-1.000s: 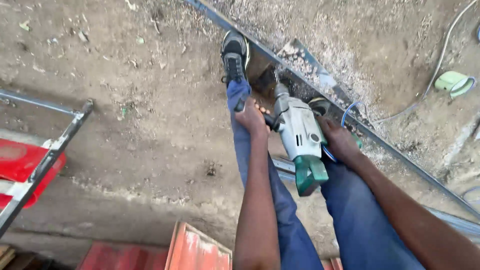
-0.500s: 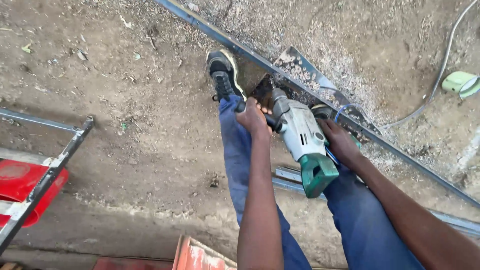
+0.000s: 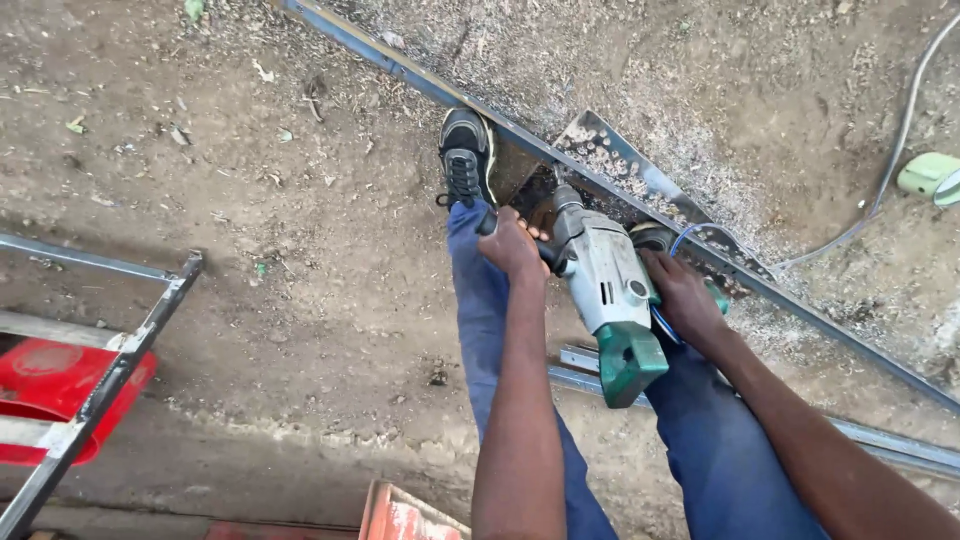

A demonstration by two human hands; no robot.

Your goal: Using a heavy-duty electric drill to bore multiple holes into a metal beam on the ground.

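The view drifts, so the whole scene sits differently in the picture now. The shoe (image 3: 466, 155) on the dirt ground (image 3: 300, 250) appears nearer the middle than a second ago, and the metal frame (image 3: 110, 350) at the left shows more of itself beside the red object (image 3: 45, 385). The drill (image 3: 605, 290) tilts a little more upright between the left hand (image 3: 515, 245) and right hand (image 3: 685, 295), sitting lower against the long steel bar (image 3: 800, 300).
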